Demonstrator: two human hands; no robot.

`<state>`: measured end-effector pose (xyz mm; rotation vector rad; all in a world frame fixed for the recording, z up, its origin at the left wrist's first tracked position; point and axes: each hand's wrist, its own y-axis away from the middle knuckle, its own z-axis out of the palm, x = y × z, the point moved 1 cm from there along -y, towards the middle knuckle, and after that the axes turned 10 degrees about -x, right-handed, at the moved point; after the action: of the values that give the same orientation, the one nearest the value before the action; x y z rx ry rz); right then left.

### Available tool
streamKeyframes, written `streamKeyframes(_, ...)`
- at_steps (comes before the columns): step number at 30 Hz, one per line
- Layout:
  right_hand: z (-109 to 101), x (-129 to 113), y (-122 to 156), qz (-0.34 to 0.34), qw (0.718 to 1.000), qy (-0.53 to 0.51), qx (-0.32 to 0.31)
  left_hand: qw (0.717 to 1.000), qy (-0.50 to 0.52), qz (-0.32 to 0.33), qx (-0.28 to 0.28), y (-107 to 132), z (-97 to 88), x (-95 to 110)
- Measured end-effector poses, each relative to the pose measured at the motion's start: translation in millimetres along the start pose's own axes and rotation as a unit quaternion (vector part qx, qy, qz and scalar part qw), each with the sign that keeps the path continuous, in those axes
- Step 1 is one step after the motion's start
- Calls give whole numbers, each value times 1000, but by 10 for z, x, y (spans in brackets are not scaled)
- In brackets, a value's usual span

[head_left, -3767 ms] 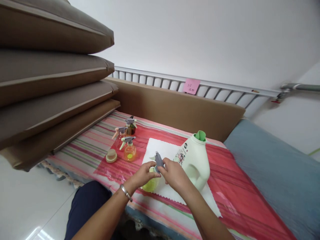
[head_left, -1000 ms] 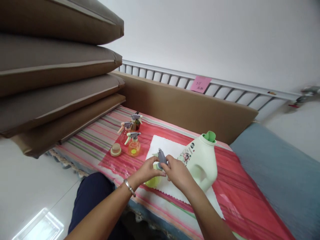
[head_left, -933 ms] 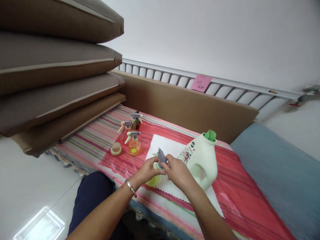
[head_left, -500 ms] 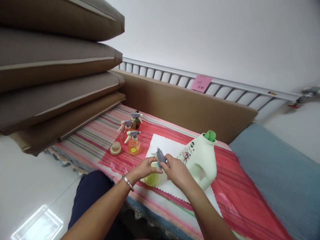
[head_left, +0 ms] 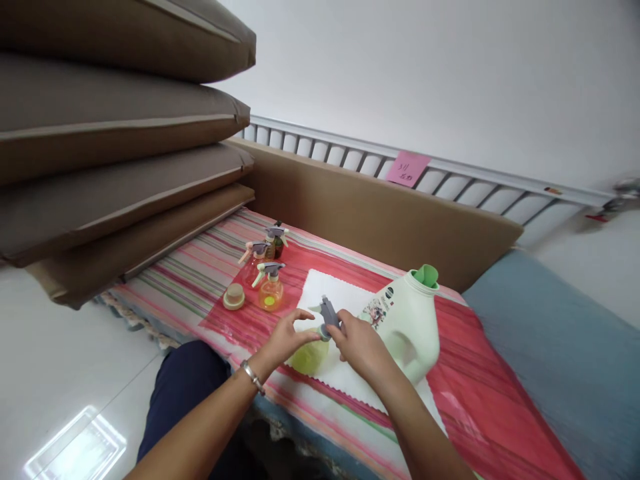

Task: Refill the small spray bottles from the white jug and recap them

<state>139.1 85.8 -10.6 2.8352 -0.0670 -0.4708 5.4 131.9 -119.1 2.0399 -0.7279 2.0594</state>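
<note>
A round clear spray bottle with yellow-green contents stands tilted at the near edge of the white cloth. Its grey spray head is pinched from the right by the fingers of my right hand. My left hand is at the bottle's left, thumb and index finger spread apart, with the thumb tip close to the collar; contact there is hard to tell. Just right of my right hand is a large pale green jug with a green spout.
Spray bottles with orange and pink contents stand left, near a dark bottle and a small round cap-like piece. Stacked brown cushions rise at left. A long brown panel stands behind; blue fabric lies right.
My left index finger has lifted away from the bottle's neck, so the gap to my thumb is wider. My right hand stays on the spray head. The whole view has shifted slightly.
</note>
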Motion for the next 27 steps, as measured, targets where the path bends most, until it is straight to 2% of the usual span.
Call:
streamKeyframes(4, 4, -24, 1, 0, 1000, 1, -2, 999, -39, 32, 20, 3, 115, 69)
streamKeyframes(10, 10, 7, -18, 1, 1000, 4, 3, 997, -40, 56, -30, -38, 59, 71)
streamKeyframes(18, 16, -25, 25, -5, 1000, 3, -3, 994, -104, 39, 18, -6, 196, 83)
streamKeyframes(21, 18, -22, 26, -8, 1000, 2, -4, 995, -90, 48, -11, -38, 177, 52)
streamKeyframes(27, 25, -5, 23, -16, 1000, 0, -2, 991, -59, 61, -101, -14, 83, 54)
